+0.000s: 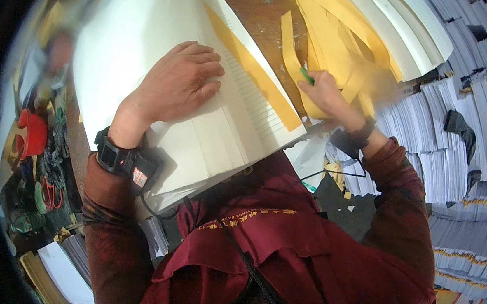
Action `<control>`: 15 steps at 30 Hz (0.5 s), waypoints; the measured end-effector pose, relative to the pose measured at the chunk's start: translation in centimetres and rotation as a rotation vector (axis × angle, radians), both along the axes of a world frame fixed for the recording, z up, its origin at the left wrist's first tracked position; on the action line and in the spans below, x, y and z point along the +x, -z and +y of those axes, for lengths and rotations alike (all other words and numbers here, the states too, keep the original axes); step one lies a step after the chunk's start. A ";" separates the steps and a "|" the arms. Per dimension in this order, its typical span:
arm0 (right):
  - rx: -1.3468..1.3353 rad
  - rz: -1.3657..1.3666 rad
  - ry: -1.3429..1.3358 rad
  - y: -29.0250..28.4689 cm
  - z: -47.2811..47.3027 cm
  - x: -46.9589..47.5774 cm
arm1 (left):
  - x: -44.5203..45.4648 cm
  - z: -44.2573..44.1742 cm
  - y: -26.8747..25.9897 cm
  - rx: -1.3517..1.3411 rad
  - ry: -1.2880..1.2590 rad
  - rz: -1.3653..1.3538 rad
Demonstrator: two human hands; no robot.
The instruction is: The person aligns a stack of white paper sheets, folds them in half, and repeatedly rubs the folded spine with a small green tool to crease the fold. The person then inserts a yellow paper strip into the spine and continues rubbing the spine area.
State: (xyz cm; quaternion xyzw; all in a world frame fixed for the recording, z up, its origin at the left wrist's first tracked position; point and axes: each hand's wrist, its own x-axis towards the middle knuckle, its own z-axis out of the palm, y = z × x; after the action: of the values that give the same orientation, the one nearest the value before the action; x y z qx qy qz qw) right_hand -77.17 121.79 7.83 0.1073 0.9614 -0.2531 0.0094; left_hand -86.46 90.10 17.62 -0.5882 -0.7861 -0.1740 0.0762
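Observation:
My left hand (177, 86) lies palm down on a thick stack of white paper sheets (223, 137), fingers loosely bent and nothing seen in its grasp. Along the stack's right side, a yellow paper strip (260, 72) lies across ruled sheets. My right hand (330, 96) is closed around a small green object (307, 76), perhaps a tool handle; most of it is hidden in the fist. Just beyond its fingers a loose yellow strip (290, 46) curves up over the wooden table (262, 4). A heap of yellow paper strips (337, 42) lies beside and beyond this hand.
At the back right lie thick white paper stacks (404, 31). Many bundles of paper (429, 139) are piled to my right, with a dark cloth (461, 129) over some. On the left are a red plastic container (34, 134) and clutter. Paper scraps (346, 201) litter the floor.

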 end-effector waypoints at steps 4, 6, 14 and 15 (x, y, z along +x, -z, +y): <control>-0.575 -0.018 0.212 -1.2 3.6 -0.4 | 0.0 -0.1 -0.2 -0.083 -0.018 -0.062; -0.821 0.030 0.222 -1.0 5.6 -0.1 | -0.1 -0.2 -0.4 -0.152 -0.027 -0.125; -1.007 -0.257 0.253 1.6 10.2 -1.5 | -0.1 -0.2 -0.8 -0.183 -0.034 -0.111; -1.063 -0.278 0.266 1.7 10.1 -1.8 | -0.1 -0.2 -0.8 -0.172 -0.022 -0.111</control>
State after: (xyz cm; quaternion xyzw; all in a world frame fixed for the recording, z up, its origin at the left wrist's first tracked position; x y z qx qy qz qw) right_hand -78.93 131.94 6.16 0.2404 0.6695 -0.6851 0.1567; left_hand -86.60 89.93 18.40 -0.5734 -0.8075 -0.1374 -0.0164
